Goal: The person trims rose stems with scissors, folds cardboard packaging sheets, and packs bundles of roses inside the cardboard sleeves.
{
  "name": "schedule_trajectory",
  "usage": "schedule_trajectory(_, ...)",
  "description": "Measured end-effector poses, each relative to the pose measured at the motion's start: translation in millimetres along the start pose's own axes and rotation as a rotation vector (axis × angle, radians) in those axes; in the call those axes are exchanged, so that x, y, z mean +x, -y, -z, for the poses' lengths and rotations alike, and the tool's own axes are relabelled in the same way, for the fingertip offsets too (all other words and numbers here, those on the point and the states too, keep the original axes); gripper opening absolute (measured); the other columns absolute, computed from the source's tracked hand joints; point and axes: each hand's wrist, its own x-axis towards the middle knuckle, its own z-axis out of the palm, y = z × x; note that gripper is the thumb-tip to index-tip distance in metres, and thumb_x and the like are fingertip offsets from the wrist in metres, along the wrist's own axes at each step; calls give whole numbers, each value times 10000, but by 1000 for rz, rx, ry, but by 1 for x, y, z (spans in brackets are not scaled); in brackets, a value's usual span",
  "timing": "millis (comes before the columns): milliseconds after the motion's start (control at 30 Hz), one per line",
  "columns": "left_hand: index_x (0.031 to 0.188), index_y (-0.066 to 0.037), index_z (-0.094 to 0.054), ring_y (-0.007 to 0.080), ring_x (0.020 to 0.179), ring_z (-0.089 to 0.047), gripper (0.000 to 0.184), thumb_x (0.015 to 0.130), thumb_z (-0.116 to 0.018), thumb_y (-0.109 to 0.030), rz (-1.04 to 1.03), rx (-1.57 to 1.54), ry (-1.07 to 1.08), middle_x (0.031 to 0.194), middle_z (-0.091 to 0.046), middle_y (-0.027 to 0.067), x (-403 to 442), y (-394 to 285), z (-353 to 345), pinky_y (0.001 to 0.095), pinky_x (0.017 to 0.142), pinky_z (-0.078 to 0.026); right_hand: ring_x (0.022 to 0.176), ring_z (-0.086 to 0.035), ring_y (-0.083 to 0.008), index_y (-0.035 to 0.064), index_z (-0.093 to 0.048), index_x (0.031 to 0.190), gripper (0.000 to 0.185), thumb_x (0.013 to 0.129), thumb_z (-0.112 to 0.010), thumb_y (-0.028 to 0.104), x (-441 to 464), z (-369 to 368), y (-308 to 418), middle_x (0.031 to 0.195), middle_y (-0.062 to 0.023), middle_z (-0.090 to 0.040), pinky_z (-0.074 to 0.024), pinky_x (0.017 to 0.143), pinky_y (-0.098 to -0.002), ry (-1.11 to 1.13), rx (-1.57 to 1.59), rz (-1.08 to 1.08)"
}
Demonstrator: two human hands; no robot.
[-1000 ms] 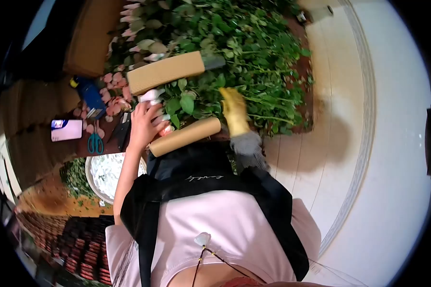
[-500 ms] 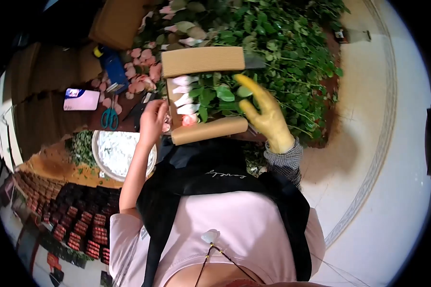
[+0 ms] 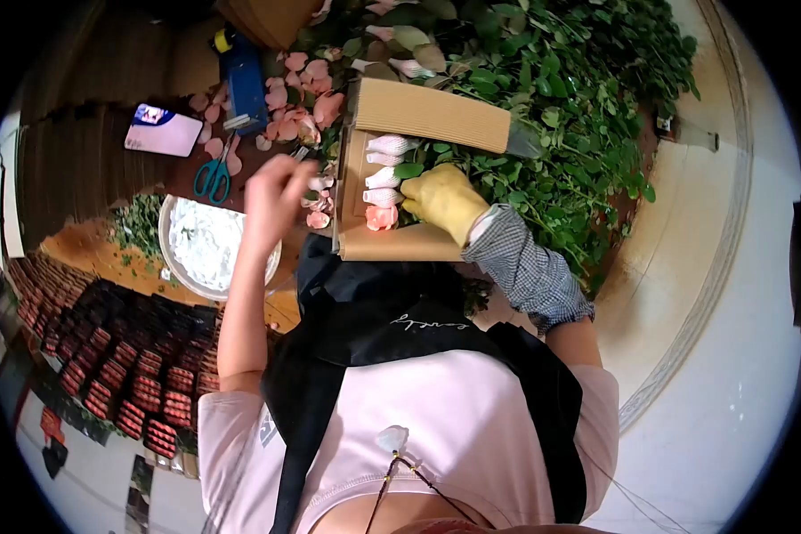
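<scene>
My left hand [image 3: 274,198] is bare and raised over the table's front edge, left of the cardboard wrap. Its fingers are bent and smeared by motion, so I cannot tell whether it holds anything. My right hand [image 3: 443,198], in a yellow glove, is closed over the rose stems and leaves just behind the blooms; its grip is partly hidden. The pink roses [image 3: 383,174] lie in a column on the corrugated cardboard [image 3: 353,191], most in pale netting sleeves. The nearest pink bloom [image 3: 382,218] shows its petals. A folded cardboard flap [image 3: 432,114] lies across the far side.
Teal scissors [image 3: 212,178], a phone [image 3: 162,130] and a blue box [image 3: 243,82] lie left among loose pink petals [image 3: 287,125]. A basin [image 3: 163,233] of white netting stands below. Leafy stems [image 3: 578,116] pile up at right; stacked cardboard [image 3: 71,151] stands at left.
My right hand has gone from open above the stems to closed over them beside the blooms. The near cardboard flap, rolled up before, now lies lower. My left hand shifted slightly left.
</scene>
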Motion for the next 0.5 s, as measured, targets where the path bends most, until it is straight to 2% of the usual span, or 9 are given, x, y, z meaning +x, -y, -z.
schedule_trajectory(33,794,39,-640,229,632,-613,317,917,-695,-249,93,43,159,693,-583,140,-2,-11,-9,363,591,-467,699,-675,-295,104,-677,818,178,862,-651,274,1,4,-3,712,-89,-689,-525,673,-440,-85,146,32)
schedule_trajectory(100,789,35,-653,327,681,-625,323,888,-713,-266,-43,223,322,725,-619,170,-4,-7,-39,416,628,-488,694,-661,-320,98,-662,822,205,852,-666,301,1,6,-1,688,-103,-670,-520,691,-449,-68,158,12)
schedule_trajectory(167,821,24,-682,371,721,-625,278,872,-716,-248,-196,305,356,762,-645,177,-4,-4,-63,440,664,-498,706,-669,-304,105,-668,842,170,856,-656,274,1,2,0,692,-94,-671,-522,688,-442,-12,102,-11)
schedule_trajectory(300,803,38,-648,290,713,-622,178,883,-661,-120,-148,-137,351,755,-617,162,-3,2,-52,375,673,-490,726,-678,-290,113,-672,843,141,858,-649,252,8,-13,0,714,-90,-679,-523,696,-437,-41,73,-58)
schedule_trajectory(333,794,53,-616,199,710,-585,155,892,-620,-67,-41,-168,342,759,-593,108,-4,10,-44,316,670,-466,731,-682,-283,119,-673,839,125,859,-643,239,12,-19,1,720,-82,-682,-526,699,-428,-3,21,-80)
schedule_trajectory(367,821,56,-609,148,695,-526,136,907,-591,-47,101,-402,163,758,-562,61,-8,16,-35,277,661,-437,737,-686,-275,125,-675,834,110,859,-638,226,13,-23,2,726,-75,-686,-528,702,-420,38,-27,-103)
schedule_trajectory(400,808,53,-573,139,719,-516,125,912,-568,-17,-13,-391,9,791,-570,44,-2,30,-16,252,681,-418,744,-689,-272,126,-691,861,118,854,-649,236,10,-20,4,741,-73,-697,-534,723,-406,19,-2,-117)
schedule_trajectory(433,795,44,-549,138,797,-516,121,910,-551,7,-150,-211,-39,882,-573,63,3,23,7,241,711,-404,744,-689,-272,126,-691,861,118,854,-649,236,4,-13,4,741,-73,-697,-534,723,-406,19,5,-121)
schedule_trajectory(500,780,25,-540,173,975,-506,150,915,-584,-22,-126,-196,-12,1120,-581,110,-3,2,8,254,831,-388,810,-693,-282,116,-717,1040,287,825,-708,306,-15,14,-3,834,-119,-720,-532,790,-419,-152,330,14)
